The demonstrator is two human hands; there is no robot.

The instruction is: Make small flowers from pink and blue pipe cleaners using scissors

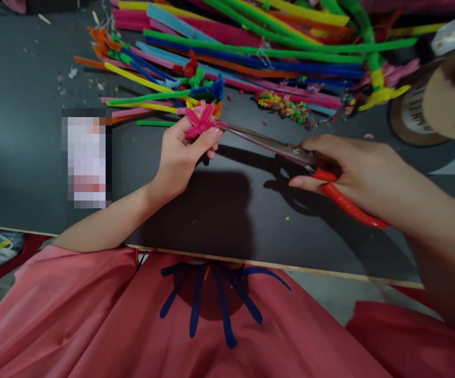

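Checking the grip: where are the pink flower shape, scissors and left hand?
Pink flower shape (199, 123), head view: where the petals meet.
Scissors (296, 151), head view: the pivot.
Left hand (180, 155), head view: thumb side.

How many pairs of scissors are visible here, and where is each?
1. The red-handled scissors are in the right hand, blades pointing toward the pink flower shape in the left hand. Others might be hidden under the coloured strips.

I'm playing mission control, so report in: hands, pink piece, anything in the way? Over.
Left hand pinching pink piece. Right hand holding scissors up to the piece's edge. Pipe cleaners piled beyond; nothing seen in the way.
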